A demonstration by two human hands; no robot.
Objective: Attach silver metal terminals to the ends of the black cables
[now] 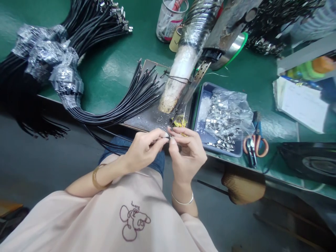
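My left hand (147,147) pinches the end of a thin black cable near the table's front edge. Close beside it, my right hand (187,150) holds a tiny part between thumb and fingers, too small to make out. The fingertips of both hands nearly meet. Left of them, a bundle of black cables (105,117) bends over the edge, its stripped ends resting above a grey plate (149,120). On the right, a blue tray (237,150) holds a clear bag and many small metal connectors (227,141).
A white wrapped tube (178,73) and a metal soldering fixture (196,78) hang above the plate. Pliers (257,140) lie right of the tray. Plastic-wrapped cable bundles (47,52) cover the left side. A clear cup (170,21) and a solder spool (233,49) stand behind.
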